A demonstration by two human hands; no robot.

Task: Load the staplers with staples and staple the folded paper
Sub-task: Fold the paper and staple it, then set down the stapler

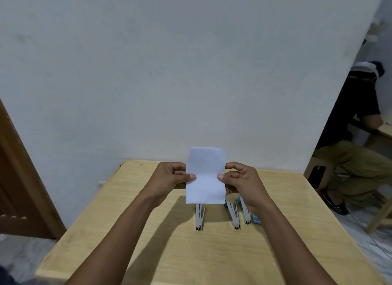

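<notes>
A folded white paper (205, 175) is held upright above the wooden table (148, 231). My left hand (169, 178) pinches its left edge and my right hand (241, 183) pinches its right edge. Below the paper three metal staplers lie on the table with their tops swung open: one with a yellow end (199, 218) at the left, one (233, 216) in the middle, and one with a blue end (245, 213) partly behind my right wrist. A small green and blue staple box (256, 219) lies just right of them.
A pale wall (169, 72) rises right behind the table's far edge. A brown wooden door (19, 189) stands at the left. At the right a seated person (356, 149) sits at another table, with a stool leg near this table's right edge.
</notes>
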